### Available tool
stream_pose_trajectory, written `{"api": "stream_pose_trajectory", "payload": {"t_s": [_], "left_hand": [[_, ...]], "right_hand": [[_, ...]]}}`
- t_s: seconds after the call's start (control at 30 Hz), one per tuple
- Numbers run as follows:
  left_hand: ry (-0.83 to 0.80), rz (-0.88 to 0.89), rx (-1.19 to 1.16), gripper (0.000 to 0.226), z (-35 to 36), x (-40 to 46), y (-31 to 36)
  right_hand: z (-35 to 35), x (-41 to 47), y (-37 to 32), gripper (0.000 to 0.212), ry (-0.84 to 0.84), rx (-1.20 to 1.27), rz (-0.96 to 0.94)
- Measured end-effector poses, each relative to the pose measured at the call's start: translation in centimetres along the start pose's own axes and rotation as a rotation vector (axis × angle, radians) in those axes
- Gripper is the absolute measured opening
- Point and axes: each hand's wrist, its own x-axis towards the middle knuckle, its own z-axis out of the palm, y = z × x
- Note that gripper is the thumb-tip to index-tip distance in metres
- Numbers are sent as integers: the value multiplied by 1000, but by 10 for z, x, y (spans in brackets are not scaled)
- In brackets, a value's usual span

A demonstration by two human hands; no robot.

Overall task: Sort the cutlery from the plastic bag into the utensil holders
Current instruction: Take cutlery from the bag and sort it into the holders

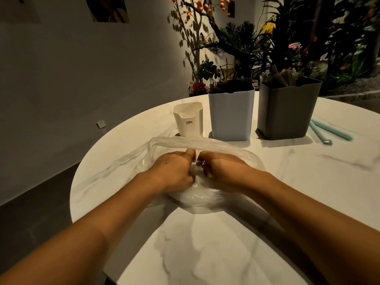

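Round marble table (226,254) underfoot of everything. Clear plastic bag (205,145) at centre, cutlery inside too blurred to tell. Behind: grey holder (287,114) stuffed with utensils, white holder (231,116) likewise, small cream holder (188,120) marked "CRBW". Teal straws (329,130) far right. Left hand (174,171) and right hand (222,169) close together, fingers curled, pinching bag.

Round marble table (205,254), leafy plants (246,42)
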Motion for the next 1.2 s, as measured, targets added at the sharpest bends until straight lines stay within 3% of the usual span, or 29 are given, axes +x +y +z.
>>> {"api": "stream_pose_trajectory", "payload": {"t_s": [0.13, 0.23, 0.43, 0.63, 0.77, 1.0, 1.1, 1.2], "left_hand": [[-19, -31, -212, 24, -2, 14, -5], [-52, 6, -330, 22, -9, 25, -8], [128, 51, -448, 20, 7, 36, 2], [269, 69, -300, 38, 11, 23, 2], [383, 60, -133, 45, 6, 14, 2], [869, 406, -12, 30, 2, 14, 15], [929, 442, -20, 31, 3, 14, 20], [916, 399, -90, 31, 7, 16, 24]], "right_hand": [[-5, 0, 14, 31, -37, 87, 103], [-11, 4, 24, 26, -52, 125, 141], [-17, 9, 28, 19, -5, 56, 154], [-19, 3, 21, 27, 81, 4, 93], [-20, 0, 17, 20, 162, 52, 89], [-25, 0, 8, 34, 251, 243, 67], [-27, -3, 2, 42, 232, 349, 56], [-29, -3, 0, 34, 175, 413, 75]]}}
